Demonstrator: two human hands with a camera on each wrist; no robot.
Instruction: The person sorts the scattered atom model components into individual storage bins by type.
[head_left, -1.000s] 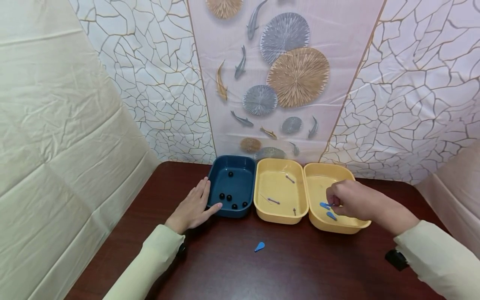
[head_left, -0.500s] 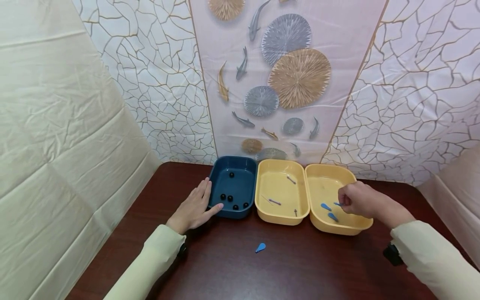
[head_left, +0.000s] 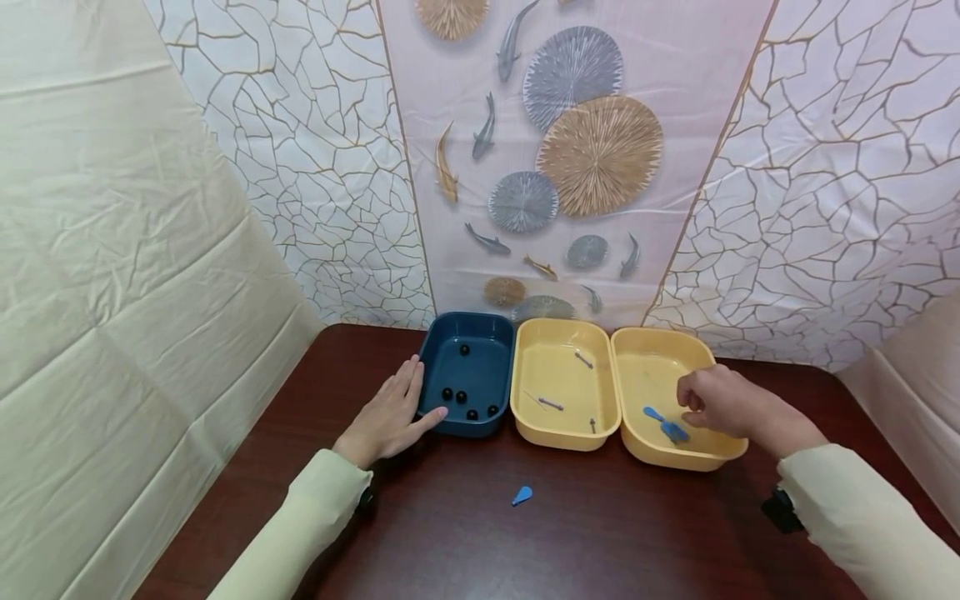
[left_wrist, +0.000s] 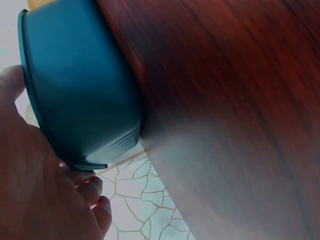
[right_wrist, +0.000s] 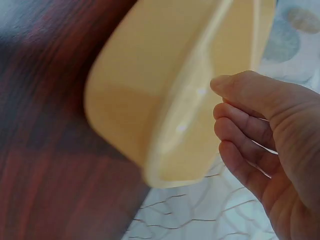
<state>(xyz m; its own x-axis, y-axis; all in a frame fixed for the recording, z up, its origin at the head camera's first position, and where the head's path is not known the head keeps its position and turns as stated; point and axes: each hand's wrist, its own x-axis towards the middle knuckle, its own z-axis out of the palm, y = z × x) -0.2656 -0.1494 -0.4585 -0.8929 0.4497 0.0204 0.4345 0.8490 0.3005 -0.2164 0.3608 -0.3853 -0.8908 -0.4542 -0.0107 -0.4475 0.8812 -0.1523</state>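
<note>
In the head view my left hand (head_left: 388, 414) rests against the dark blue tray (head_left: 427, 417), fingers straight along its left side and thumb at its near rim. Several black balls (head_left: 461, 397) lie inside that tray. My right hand (head_left: 723, 402) hovers over the right yellow tray (head_left: 667, 457), fingers loosely bent. Nothing shows between thumb and fingers in the right wrist view. Below it lie small flat blue drop-shaped pieces: one (head_left: 652, 412) to the left and overlapping ones (head_left: 674, 432) beside it. Another blue drop-shaped piece (head_left: 522, 495) is on the dark table (head_left: 450, 542).
Between the other trays stands a middle yellow tray (head_left: 566, 439), holding a few thin purple bar-like pieces (head_left: 551, 404). All three trays sit side by side at the table's back edge, before a patterned cloth backdrop (head_left: 360, 167).
My right hand has shifted slightly right and let go of a blue drop-shaped piece, which now overlaps another in the right yellow tray. The left hand stays put.
</note>
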